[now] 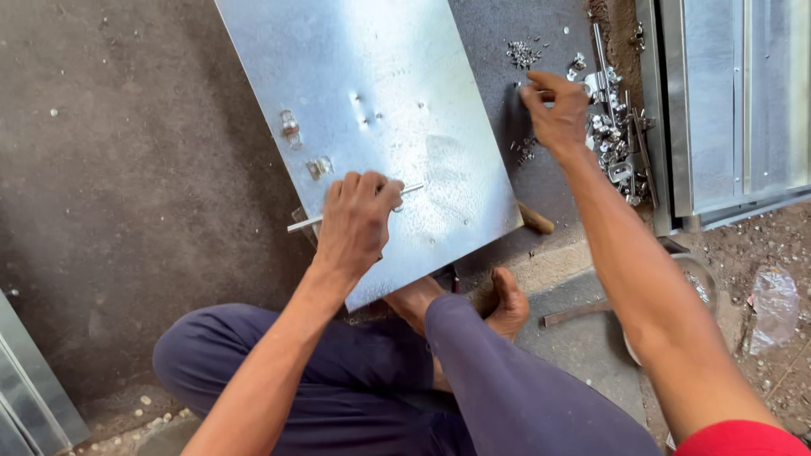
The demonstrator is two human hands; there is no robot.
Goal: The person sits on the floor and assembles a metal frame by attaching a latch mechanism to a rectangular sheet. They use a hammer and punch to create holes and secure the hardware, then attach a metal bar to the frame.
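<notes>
Your left hand [355, 221] is curled tight around a thin metal rod [306, 223], which lies across the lower part of the metal sheet [380, 76] propped over your knees. Your right hand [556, 110] is out past the sheet's right edge, fingers pinched together by the pile of small metal fittings [615, 135] on the ground, but I can't tell if there's actually anything between them.

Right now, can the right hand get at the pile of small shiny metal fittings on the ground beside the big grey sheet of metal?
Probably yes. The right hand hovers at the edge of the pile of small shiny metal fittings, with nothing between them. The left hand is occupied, holding a thin metal rod on the big grey metal sheet.
</notes>
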